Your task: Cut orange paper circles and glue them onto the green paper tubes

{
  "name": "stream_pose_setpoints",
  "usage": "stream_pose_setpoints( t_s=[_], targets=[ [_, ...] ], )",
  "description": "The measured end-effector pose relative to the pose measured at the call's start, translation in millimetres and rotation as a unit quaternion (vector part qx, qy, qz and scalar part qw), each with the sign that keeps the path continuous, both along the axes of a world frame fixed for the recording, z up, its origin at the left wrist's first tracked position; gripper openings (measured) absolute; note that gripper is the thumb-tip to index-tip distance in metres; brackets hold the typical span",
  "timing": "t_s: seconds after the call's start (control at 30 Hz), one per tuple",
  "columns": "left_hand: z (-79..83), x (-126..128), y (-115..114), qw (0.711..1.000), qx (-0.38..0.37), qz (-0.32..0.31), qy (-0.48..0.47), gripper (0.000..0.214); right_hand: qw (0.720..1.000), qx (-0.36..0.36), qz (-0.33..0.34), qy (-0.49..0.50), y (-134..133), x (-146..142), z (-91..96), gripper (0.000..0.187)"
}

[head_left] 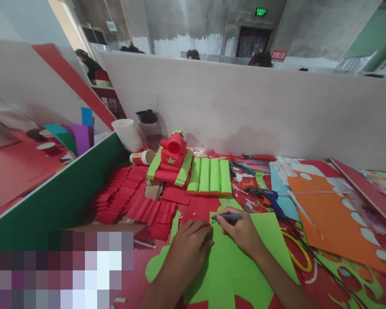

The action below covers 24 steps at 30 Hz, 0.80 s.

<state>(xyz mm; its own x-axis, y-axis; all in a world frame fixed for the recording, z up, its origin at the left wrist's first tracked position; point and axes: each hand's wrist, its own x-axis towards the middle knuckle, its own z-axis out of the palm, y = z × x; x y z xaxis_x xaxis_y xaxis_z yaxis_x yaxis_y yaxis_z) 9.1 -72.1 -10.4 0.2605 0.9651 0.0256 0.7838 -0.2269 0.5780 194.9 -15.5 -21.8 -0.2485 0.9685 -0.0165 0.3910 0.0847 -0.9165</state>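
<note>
My right hand is closed round a dark marker pen, its tip touching the upper left corner of light green paper. At that sheet's left edge my left hand presses on the paper, fingers bent together and thumb close to the edge. Dark marks show under the pen tip. Just beyond the hands stand several light green paper rolls side by side. A red paper model with green strips and a yellow star sits to their left.
Pleated red paper lies at left beside a green partition. A blue glue gun, yellow-handled scissors and orange card are at right. A white cup and bottle stand behind. A white panel closes the back.
</note>
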Motion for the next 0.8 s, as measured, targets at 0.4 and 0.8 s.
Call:
stream_pose_setpoints(
  t_s=[0.4, 0.8],
  targets=[
    [-0.2, 0.5, -0.5, 1.0, -0.002, 0.001, -0.007, 0.027, 0.999, -0.004, -0.052, -0.016, -2.5, 3.5, -6.0, 0.017],
    [0.2, 0.5, -1.1, 1.0, 0.008, 0.0, 0.003, 0.028, 0.999, 0.015, -0.04, 0.012, 0.3, 2.9, -5.4, 0.018]
  ],
)
